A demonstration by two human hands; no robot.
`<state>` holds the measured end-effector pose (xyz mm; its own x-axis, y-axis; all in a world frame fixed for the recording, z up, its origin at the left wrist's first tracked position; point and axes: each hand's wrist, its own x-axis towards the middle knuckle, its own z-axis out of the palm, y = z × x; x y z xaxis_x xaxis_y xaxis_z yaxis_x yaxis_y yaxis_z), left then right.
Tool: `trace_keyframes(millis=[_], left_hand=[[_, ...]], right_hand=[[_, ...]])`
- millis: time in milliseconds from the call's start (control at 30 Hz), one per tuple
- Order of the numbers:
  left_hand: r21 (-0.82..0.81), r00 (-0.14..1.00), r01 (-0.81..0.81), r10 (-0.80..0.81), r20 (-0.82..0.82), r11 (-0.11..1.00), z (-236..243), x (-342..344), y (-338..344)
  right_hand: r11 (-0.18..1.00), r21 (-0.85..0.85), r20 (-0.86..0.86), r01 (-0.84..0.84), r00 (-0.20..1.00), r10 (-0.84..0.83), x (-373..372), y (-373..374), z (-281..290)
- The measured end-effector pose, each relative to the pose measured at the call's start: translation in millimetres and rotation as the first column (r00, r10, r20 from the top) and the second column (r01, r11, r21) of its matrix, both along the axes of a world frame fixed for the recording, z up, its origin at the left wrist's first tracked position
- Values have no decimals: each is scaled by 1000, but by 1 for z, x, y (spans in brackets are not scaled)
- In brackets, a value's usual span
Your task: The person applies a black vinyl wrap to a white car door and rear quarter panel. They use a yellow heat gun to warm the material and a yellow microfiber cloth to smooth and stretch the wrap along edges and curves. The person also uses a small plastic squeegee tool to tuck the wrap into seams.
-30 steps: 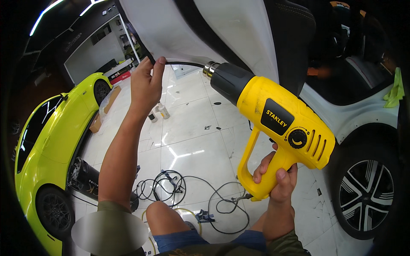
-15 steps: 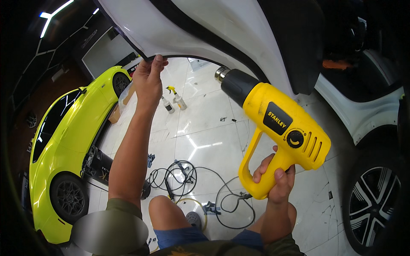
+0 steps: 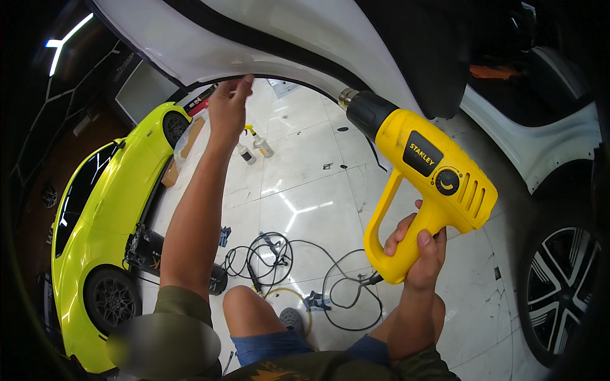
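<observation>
A white car door panel (image 3: 267, 44) hangs open at the top, its lower edge lined with a thin black edge strip (image 3: 295, 80). My left hand (image 3: 230, 108) is raised to this edge with thumb and fingers pinched on the strip; the fingertips are partly hidden. In my right hand (image 3: 422, 254) is a yellow and black heat gun (image 3: 467, 162), gripped by its handle. Its metal nozzle (image 3: 346, 98) points left at the door edge, to the right of my left hand. Below the barrel, a dark thin length (image 3: 376, 154) curves down; its far end is free.
A lime-green car (image 3: 105, 209) stands at left, and a white car body with a wheel (image 3: 562, 295) at right. On the tiled floor are spray bottles (image 3: 262, 146), coiled black cable (image 3: 267, 257), blue scraps (image 3: 316, 301) and a black bucket (image 3: 149, 247). The gun's cord trails down to the floor.
Along the door edge, my left hand has shifted to the right, away from the corner. The heat gun has moved right and slightly up, and the view has shifted a little.
</observation>
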<state>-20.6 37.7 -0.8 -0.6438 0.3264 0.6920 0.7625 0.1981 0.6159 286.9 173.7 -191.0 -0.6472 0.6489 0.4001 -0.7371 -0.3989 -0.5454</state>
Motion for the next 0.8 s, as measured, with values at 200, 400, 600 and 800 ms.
trace_keyframes(millis=[200, 400, 600, 800], left_hand=[[-235, 984, 123, -88, 154, 964, -85, 12, -16], [-606, 944, 154, 64, 323, 781, -218, 47, -106], [-641, 859, 170, 206, 468, 748, -316, 62, -176], [-573, 914, 217, 42, 404, 790, -316, 63, -158]], right_hand=[[999, 35, 49, 34, 998, -36, 4, 12, -11], [1000, 13, 34, 2, 999, -3, -6, 12, -18], [1000, 16, 26, 0, 1000, 0, -13, 11, -26], [988, -47, -173, -149, 975, 139, -26, -2, -11]])
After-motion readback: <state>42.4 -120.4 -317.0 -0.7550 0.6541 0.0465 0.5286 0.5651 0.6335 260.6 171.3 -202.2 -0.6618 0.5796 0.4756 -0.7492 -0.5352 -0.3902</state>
